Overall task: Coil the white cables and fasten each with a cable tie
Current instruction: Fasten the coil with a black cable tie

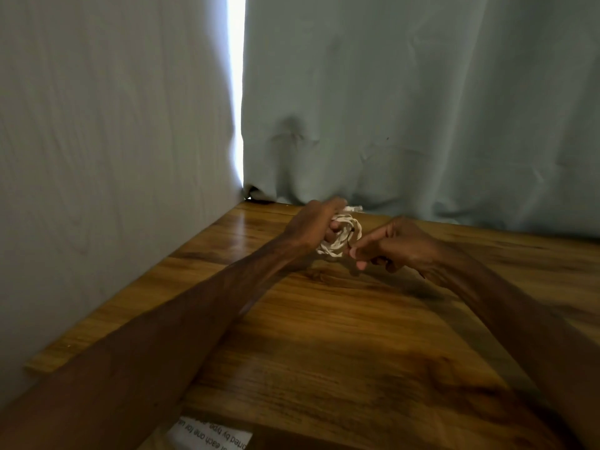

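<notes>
Between my two hands, just above the far end of the wooden table [324, 319], is the white cable [341, 238], wound into a small coil. I judge it light and soft, limp enough to spring loose if I let go, so the place to hold it is across the whole bundle of loops, not by a single strand. It may be a little slick under the skin. It looks braided or twisted, pale cream, with several turns lying close on one another in a rough ring. My left hand [311, 225] grips the coil from its left side, fingers curled round the loops. My right hand [399, 245] comes in from the other side, thumb and forefinger pinched together on a thin dark strand [350, 238] that crosses the coil. I take this for the cable tie, though the blur leaves me unsure. Just behind the coil, near the table's back edge, something else small and white [353, 208] shows, too smeared to name. A grey-green curtain [406, 92] hangs behind, and a printed sheet [211, 436] lies at the table's near edge.
</notes>
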`<action>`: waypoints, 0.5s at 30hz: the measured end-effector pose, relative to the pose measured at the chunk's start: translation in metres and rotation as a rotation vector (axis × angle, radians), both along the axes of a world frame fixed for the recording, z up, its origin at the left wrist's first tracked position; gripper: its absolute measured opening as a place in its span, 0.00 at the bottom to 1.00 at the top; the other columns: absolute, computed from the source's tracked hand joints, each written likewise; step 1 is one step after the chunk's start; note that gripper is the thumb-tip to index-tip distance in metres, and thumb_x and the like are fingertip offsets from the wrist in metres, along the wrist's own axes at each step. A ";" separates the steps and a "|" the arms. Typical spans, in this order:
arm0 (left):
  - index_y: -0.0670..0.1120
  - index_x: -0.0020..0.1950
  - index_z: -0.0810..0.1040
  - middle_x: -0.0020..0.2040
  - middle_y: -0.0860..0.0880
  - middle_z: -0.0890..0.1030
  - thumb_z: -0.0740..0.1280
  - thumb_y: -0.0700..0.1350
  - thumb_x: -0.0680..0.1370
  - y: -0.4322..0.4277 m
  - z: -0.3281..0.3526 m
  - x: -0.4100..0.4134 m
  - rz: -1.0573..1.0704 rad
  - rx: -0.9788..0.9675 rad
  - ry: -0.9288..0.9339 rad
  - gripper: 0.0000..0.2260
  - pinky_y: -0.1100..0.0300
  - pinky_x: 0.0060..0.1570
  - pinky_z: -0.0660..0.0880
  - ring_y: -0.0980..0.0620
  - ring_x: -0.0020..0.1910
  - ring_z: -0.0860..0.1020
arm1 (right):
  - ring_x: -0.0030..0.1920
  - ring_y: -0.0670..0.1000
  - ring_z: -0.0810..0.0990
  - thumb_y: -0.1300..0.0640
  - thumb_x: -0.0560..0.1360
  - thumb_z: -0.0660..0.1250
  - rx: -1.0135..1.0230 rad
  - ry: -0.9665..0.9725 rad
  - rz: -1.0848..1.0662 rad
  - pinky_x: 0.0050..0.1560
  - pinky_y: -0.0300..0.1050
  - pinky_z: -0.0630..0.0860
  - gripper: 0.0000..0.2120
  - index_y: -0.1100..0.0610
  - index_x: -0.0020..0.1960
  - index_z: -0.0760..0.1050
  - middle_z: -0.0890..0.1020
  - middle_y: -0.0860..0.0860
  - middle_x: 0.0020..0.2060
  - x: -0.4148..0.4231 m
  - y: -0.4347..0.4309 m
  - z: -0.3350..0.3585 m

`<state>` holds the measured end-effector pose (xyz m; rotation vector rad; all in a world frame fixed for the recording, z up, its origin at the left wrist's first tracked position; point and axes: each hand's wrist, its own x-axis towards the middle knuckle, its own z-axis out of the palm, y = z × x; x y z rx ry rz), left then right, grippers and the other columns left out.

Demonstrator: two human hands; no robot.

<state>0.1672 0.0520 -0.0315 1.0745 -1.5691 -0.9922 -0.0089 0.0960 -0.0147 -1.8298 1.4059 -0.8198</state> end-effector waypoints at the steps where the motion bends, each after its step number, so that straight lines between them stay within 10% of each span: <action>1: 0.49 0.30 0.71 0.25 0.52 0.71 0.57 0.54 0.83 0.001 0.003 0.000 0.041 -0.024 -0.014 0.23 0.58 0.30 0.63 0.53 0.23 0.67 | 0.27 0.43 0.72 0.62 0.74 0.74 0.024 -0.034 -0.019 0.30 0.39 0.67 0.05 0.60 0.48 0.87 0.88 0.56 0.40 0.002 0.001 0.000; 6: 0.40 0.64 0.73 0.56 0.40 0.75 0.61 0.42 0.84 0.008 -0.004 0.005 0.382 -0.461 -0.817 0.11 0.52 0.48 0.70 0.44 0.54 0.75 | 0.29 0.46 0.76 0.61 0.73 0.76 0.134 -0.175 -0.113 0.28 0.38 0.69 0.07 0.63 0.49 0.86 0.88 0.57 0.40 0.008 0.004 0.001; 11: 0.43 0.60 0.76 0.48 0.48 0.70 0.53 0.46 0.87 0.003 -0.006 -0.009 0.438 -0.419 -0.629 0.14 0.59 0.39 0.58 0.50 0.48 0.70 | 0.28 0.46 0.78 0.60 0.72 0.76 0.172 -0.203 -0.160 0.28 0.39 0.71 0.07 0.63 0.47 0.85 0.87 0.54 0.37 0.013 0.009 -0.001; 15: 0.40 0.55 0.80 0.48 0.41 0.81 0.54 0.49 0.86 0.011 -0.004 -0.017 0.481 -0.470 -0.568 0.18 0.52 0.46 0.72 0.40 0.48 0.79 | 0.27 0.46 0.78 0.59 0.72 0.74 0.177 -0.293 -0.212 0.27 0.39 0.71 0.04 0.60 0.43 0.84 0.84 0.52 0.32 0.016 0.009 -0.005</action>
